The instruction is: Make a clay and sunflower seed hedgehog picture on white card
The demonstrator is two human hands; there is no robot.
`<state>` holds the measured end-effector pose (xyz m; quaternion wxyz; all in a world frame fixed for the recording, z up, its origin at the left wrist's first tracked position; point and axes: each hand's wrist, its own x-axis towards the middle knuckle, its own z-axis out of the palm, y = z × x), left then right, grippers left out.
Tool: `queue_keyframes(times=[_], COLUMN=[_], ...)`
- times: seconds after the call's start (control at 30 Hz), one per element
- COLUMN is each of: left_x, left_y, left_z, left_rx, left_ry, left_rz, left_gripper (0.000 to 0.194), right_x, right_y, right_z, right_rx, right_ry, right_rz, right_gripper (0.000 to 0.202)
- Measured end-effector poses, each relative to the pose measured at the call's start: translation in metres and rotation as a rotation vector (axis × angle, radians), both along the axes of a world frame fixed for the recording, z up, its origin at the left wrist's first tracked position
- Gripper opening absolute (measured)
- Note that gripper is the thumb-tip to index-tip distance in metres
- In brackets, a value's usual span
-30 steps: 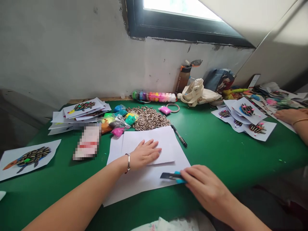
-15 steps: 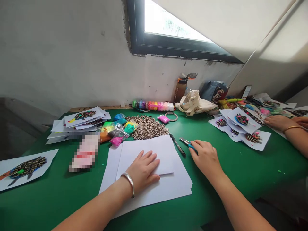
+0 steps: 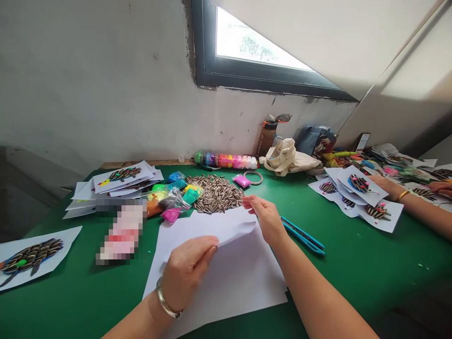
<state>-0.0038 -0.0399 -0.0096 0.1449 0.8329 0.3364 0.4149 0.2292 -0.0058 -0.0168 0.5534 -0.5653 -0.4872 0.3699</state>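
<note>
A folded white sheet of paper is partly raised, its near edge lifted off larger white sheets on the green table. My left hand, a silver bangle at its wrist, pinches that near edge between thumb and fingers. At the sheet's right side, my right hand has its thumb and fingers closed around the edge; its exact grip is partly hidden. To the right of this hand lies a blue utility knife, let go on the table. Striped sunflower seeds are heaped just beyond the paper.
Bagged coloured clay sits left of the seeds. Finished seed pictures lie in a left stack, a right pile and singly at far left. A bottle and cloth bag stand behind. Another person's hand works at right.
My left hand has gone from lying flat on the paper to pinching and lifting its near edge. My right hand has released the utility knife and moved left to the paper.
</note>
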Motion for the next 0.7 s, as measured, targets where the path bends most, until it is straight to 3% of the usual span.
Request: queue_keyframes(times=[0.1, 0.2, 0.47, 0.7], left_x=[-0.006, -0.008, -0.006, -0.011], left_y=[0.007, 0.011, 0.010, 0.008], left_z=[0.009, 0.009, 0.002, 0.010], left_rx=[-0.096, -0.106, -0.064, -0.313], left_ry=[-0.085, -0.114, -0.021, 0.161], left_rz=[0.110, 0.128, -0.135, -0.352], left_gripper=[0.013, 0.012, 0.016, 0.013], right_x=[0.004, 0.006, 0.021, 0.028], right_y=[-0.003, -0.007, -0.019, -0.025], right_z=[-0.010, -0.015, -0.005, 0.000], right_rx=[-0.039, -0.053, -0.166, -0.232], right_ry=[0.130, 0.191, 0.118, 0.221], right_rz=[0.031, 0.187, 0.607, 0.811], right_gripper=[0.049, 0.051, 0.033, 0.039])
